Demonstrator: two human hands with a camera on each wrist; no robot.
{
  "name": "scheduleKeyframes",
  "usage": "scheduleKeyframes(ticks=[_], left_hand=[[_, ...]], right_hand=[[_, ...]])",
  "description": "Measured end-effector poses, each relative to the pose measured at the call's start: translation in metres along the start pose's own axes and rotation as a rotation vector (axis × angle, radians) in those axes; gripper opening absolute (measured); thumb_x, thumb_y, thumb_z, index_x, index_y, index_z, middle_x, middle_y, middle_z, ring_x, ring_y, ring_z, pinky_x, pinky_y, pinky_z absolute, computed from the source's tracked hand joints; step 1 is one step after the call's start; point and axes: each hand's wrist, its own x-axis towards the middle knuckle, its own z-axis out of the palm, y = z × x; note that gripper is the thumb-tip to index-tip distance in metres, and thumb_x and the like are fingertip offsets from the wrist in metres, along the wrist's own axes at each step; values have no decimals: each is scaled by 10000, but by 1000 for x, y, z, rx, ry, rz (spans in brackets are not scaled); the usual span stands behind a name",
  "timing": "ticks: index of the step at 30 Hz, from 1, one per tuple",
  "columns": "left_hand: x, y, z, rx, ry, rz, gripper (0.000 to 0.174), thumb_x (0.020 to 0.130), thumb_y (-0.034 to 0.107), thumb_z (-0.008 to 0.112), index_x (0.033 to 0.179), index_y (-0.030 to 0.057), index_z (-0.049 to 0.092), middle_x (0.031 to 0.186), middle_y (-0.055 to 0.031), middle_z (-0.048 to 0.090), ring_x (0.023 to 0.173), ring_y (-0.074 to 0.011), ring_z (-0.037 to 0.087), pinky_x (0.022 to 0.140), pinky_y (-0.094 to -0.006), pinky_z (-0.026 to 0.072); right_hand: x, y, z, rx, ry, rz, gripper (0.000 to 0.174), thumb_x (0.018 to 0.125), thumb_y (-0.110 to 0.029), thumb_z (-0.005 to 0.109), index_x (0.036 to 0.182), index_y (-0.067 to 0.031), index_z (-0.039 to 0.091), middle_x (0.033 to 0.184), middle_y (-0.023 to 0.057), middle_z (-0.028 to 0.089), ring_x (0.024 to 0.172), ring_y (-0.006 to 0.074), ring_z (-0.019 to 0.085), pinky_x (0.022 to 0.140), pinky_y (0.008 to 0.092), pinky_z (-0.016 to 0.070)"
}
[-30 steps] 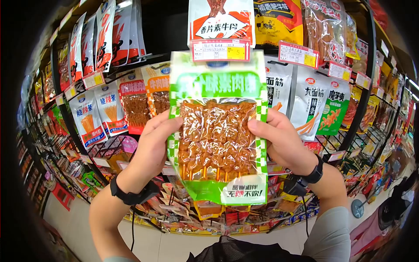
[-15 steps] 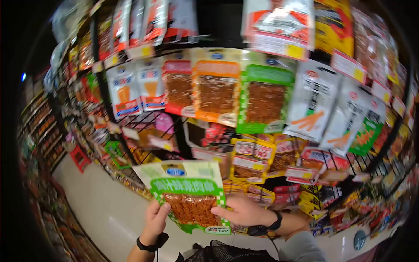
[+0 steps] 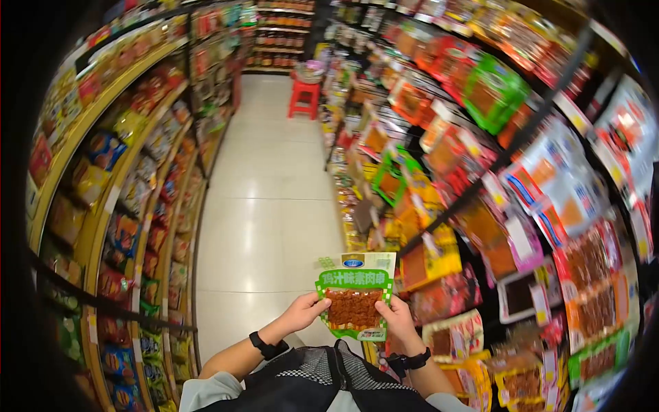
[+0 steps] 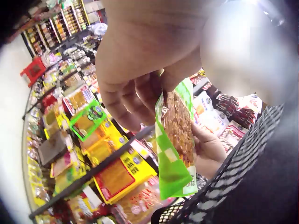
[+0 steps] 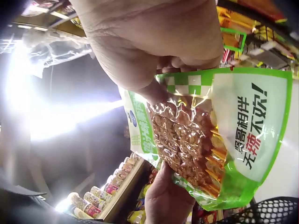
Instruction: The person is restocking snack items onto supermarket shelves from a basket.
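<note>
A green and white snack bag [image 3: 353, 309] with a clear window is held upright in front of the person's waist. Brown skewered pieces show through its window, their sticks towards the bottom edge in the right wrist view. The left hand [image 3: 306, 313] pinches one side edge, thumb on the front. On the opposite edge the right hand [image 3: 399, 320] grips in the same way, its thumb [image 5: 156, 93] against the window's border. Seen from the left wrist, the bag [image 4: 177, 121] is nearly edge-on, with the right hand [image 4: 209, 147] beyond it.
A pale tiled aisle floor [image 3: 268, 178] runs ahead. Shelves of packaged snacks [image 3: 123, 233] line the left; racks of hanging bags [image 3: 480, 206] stand close on the right. A red stool [image 3: 303, 96] with something on top stands farther up the aisle.
The view has swung left, from facing the rack to looking down the aisle. Both hands have lowered the bag from chest height to near the waist, still gripping its sides.
</note>
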Motion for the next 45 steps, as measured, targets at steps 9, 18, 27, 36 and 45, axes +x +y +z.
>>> scheduleKeyframes(ticks=[9,18,27,36,45], left_hand=[[43,14,-166,-120,296,-42,332,1039,251,504,1230,-4,594,1040,-16,645,949,-98,552,858,-284,467],[150,3,-290,-195,453,-54,370,1041,235,496,1328,8,552,1174,-32,646,1052,-113,565,936,-292,454],[348,45,-461,-7,402,-85,362,1029,181,491,1341,2,535,1173,-40,644,1040,-123,572,928,-299,461],[486,60,-581,-110,504,-193,336,999,130,510,1309,5,549,1150,-28,643,1021,-117,570,908,-292,455],[699,43,-745,-237,496,-119,340,994,130,513,1305,3,561,1196,-49,637,1097,-125,556,974,-306,435]], right_hand=[[198,-17,125,54,-342,126,272,985,-224,619,1158,-15,633,1014,-23,640,877,61,541,788,255,459],[378,12,197,220,-520,203,296,984,-221,616,1215,-35,622,1061,-12,656,918,80,586,835,276,486],[641,2,240,252,-552,158,276,996,-194,583,1200,-10,612,1072,15,656,927,94,593,833,295,503],[843,-13,281,297,-679,183,267,991,-193,597,1193,-19,614,1060,-5,651,917,73,576,823,272,481],[1104,-11,318,125,-640,198,293,985,-164,600,1237,-15,601,1132,5,650,985,83,578,888,289,478]])
